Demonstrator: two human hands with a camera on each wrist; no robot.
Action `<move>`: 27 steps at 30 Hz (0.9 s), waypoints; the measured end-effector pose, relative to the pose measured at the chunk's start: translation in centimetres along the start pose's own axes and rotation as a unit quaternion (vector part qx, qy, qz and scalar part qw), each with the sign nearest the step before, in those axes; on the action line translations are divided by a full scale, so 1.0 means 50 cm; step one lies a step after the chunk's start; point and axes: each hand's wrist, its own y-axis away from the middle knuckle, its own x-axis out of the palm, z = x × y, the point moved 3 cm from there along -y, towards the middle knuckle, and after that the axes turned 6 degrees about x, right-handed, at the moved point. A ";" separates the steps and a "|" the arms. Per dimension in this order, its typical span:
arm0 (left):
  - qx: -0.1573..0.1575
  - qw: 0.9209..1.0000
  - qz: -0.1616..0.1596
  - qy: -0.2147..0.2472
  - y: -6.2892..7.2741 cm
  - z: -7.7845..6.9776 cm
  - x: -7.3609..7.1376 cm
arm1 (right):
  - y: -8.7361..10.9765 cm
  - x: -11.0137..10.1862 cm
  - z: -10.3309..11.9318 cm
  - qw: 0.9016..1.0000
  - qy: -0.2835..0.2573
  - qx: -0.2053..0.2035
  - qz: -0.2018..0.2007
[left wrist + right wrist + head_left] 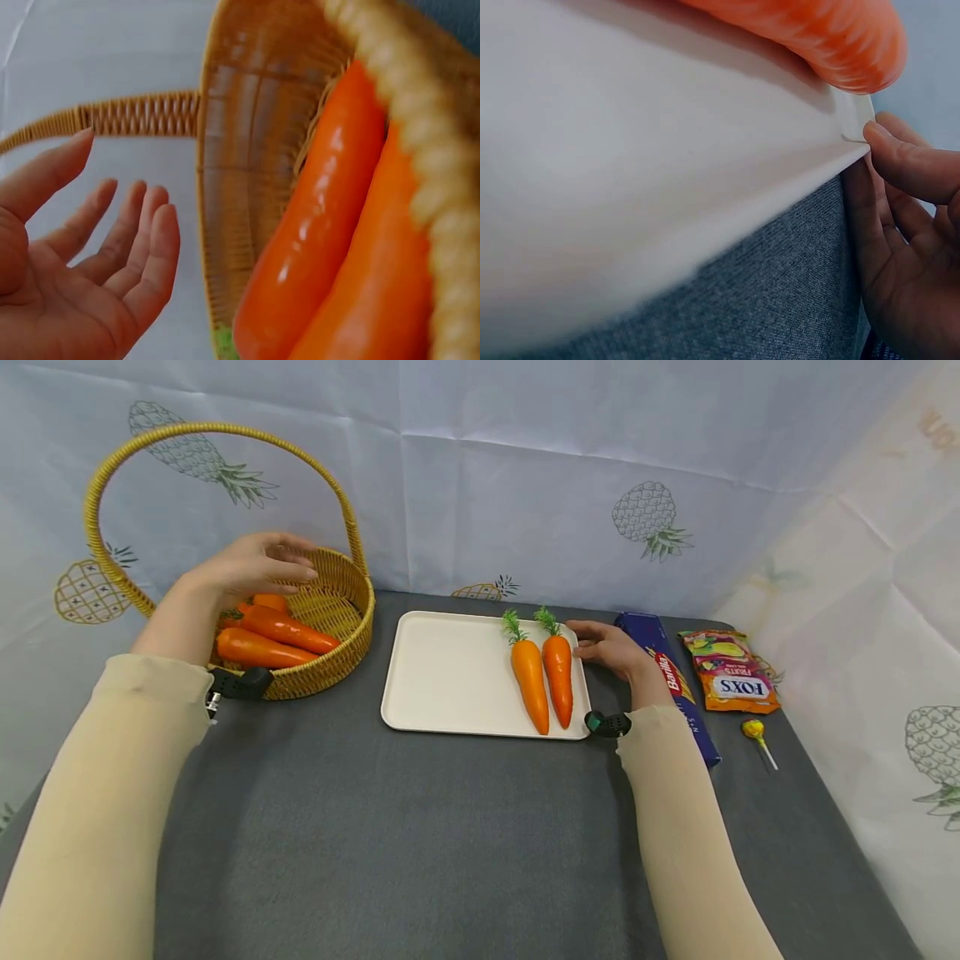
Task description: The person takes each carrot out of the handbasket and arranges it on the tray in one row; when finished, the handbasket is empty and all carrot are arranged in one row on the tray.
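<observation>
My left hand [258, 564] hovers over the wicker basket [366, 631], fingers loosely bent and nothing in them. Inside the basket lie several carrots, among them one carrot [258, 649] at the front; in the left wrist view two carrots [315, 225] fill the basket beside the hand [90, 277]. My right hand [611, 647] is at the right edge of the white tray [450, 672]. Seen from the right wrist, its thumb [907, 161] lies on the tray's rim with fingers below, pinching it. Two carrots with green tops, an orange one [531, 685] and a redder one [558, 681], lie side by side on the tray.
Right of the right hand lies a blue Barilla box [678, 693], partly behind the forearm. Beyond it are a Fox's candy bag [731, 672] and a yellow lollipop [753, 731]. The basket's tall handle [225, 431] arches above the left hand. A pineapple-print cloth [495, 485] hangs behind the grey table [420, 843].
</observation>
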 end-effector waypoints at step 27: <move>-0.051 0.994 0.061 -0.074 -0.005 0.086 -0.056 | -0.001 0.000 -0.002 1.000 0.004 0.001 -0.010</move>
